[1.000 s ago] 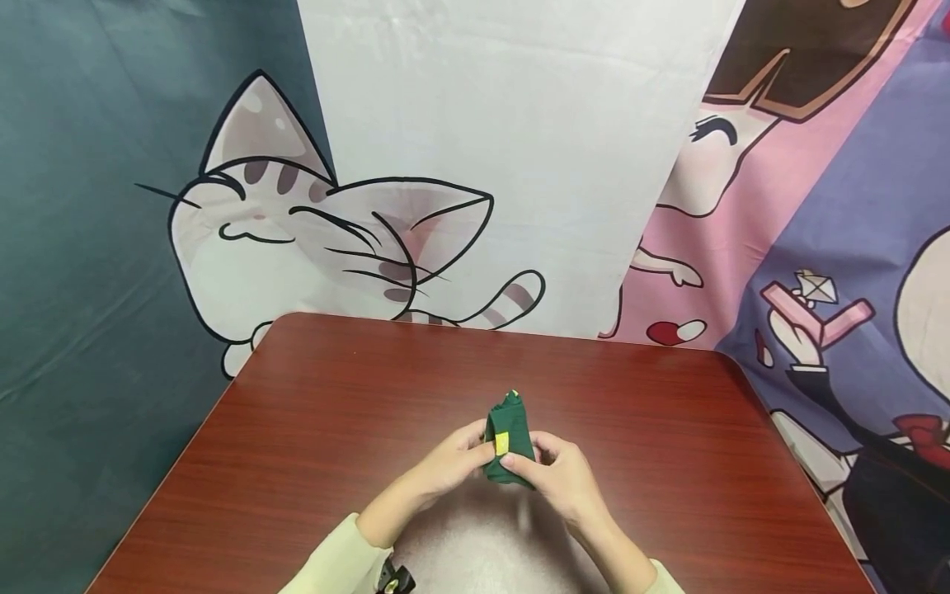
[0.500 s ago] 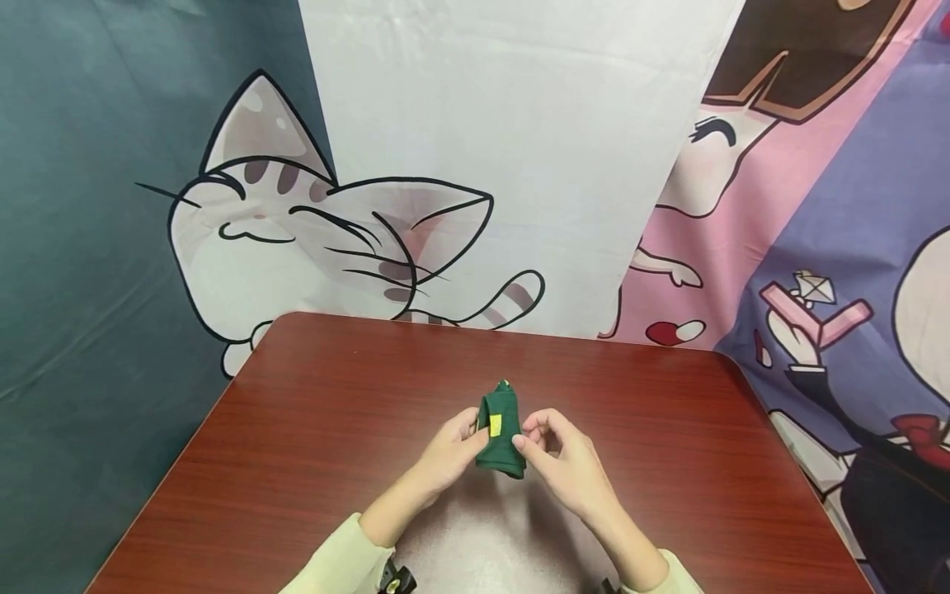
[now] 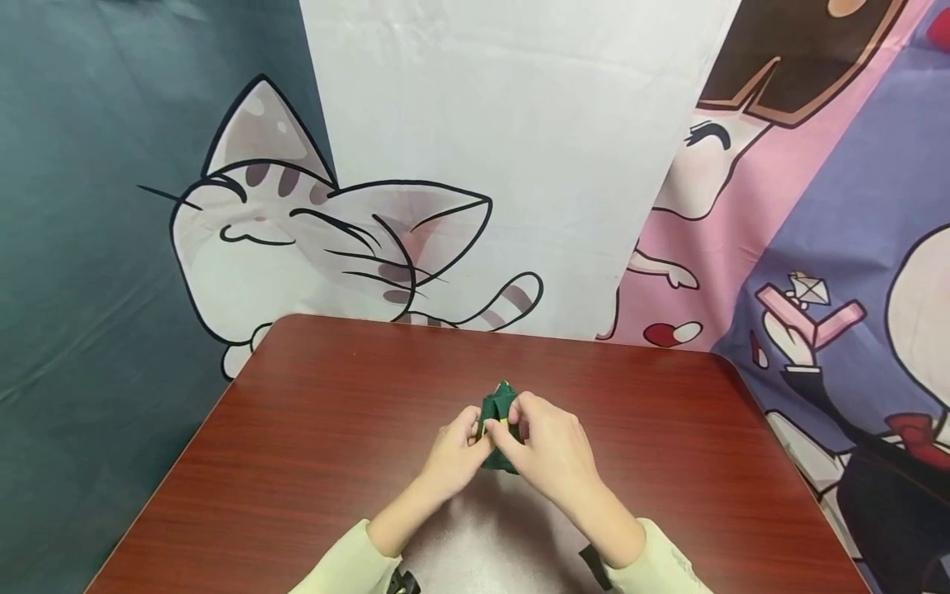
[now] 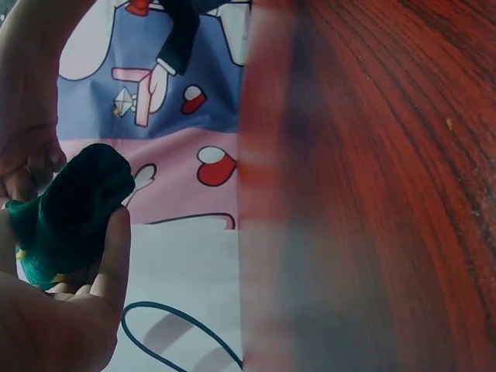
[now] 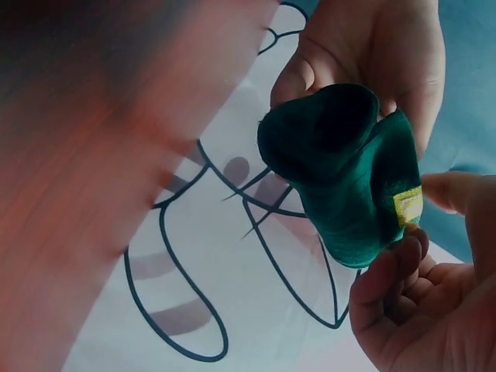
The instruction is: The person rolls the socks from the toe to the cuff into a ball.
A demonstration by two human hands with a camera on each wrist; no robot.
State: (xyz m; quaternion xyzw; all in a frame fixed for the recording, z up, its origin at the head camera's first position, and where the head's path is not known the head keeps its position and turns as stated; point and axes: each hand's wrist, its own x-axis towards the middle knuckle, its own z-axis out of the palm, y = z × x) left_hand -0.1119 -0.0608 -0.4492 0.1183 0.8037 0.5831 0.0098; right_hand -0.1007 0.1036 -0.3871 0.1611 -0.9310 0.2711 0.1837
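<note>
across the front of the green cloth [image 3: 497, 404] the right hand [image 3: 552, 445] has moved: half a second ago its thumb lay at the cloth's right edge and the yellow patch [image 5: 408, 205] showed whole in the head view, while now thumb and fingers reach over the cloth and cover most of that patch. the left hand [image 3: 454, 454] is on the cloth's left side much as it was.

both grips look like pinches. the left thumb and fingers hold the rolled body of the cloth; the right thumb and fingertips meet at the edge beside the patch, as the right wrist view shows. the cloth is between the two hands, apparently raised above the table [image 3: 356, 396], with its rounded, dark mouth [image 5: 345, 116] gaping and a flap [image 5: 399, 147] standing away from the roll.

the step in hand seems to be working that patched edge while the roll is kept steady. the next move probably calls for a firm left hold and a light right pinch, so that the edge shifts without the roll slackening. whether the edge is being tucked or drawn out cannot be told.
</note>
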